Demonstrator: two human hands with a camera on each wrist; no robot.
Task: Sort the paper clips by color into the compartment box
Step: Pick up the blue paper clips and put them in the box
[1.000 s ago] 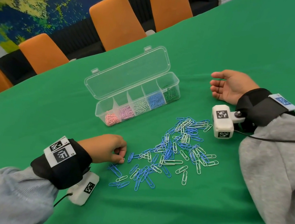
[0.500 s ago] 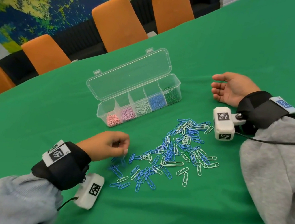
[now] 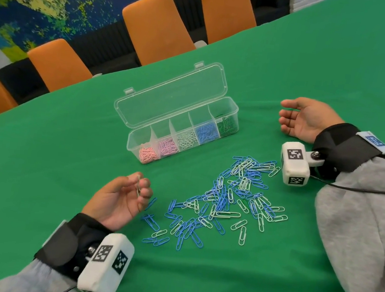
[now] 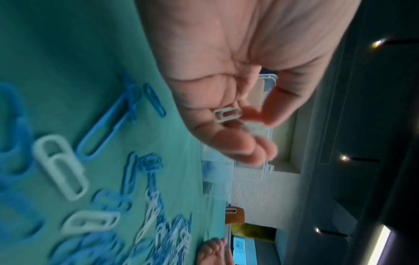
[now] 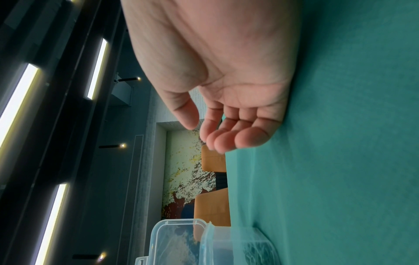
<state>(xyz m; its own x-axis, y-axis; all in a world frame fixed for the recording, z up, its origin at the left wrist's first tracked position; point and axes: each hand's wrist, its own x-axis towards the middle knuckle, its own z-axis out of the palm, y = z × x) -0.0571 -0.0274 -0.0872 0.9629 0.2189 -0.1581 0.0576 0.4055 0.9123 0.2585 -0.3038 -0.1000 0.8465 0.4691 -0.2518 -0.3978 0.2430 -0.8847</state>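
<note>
Green tabletop [image 3: 321, 65]: left hand [image 3: 120, 197] pinches one white clip [image 3: 138, 186], right hand [image 3: 306, 121] idle, loosely open. Box [image 3: 181, 132] ahead between hands, pile [image 3: 223, 199] nearer. Loose pinch may drop clip into pink compartment.

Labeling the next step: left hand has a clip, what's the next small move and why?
Probably carry it to the white compartment and drop it. The left hand pinches a white clip above the table; the box lies open; the right hand rests idle.
</note>
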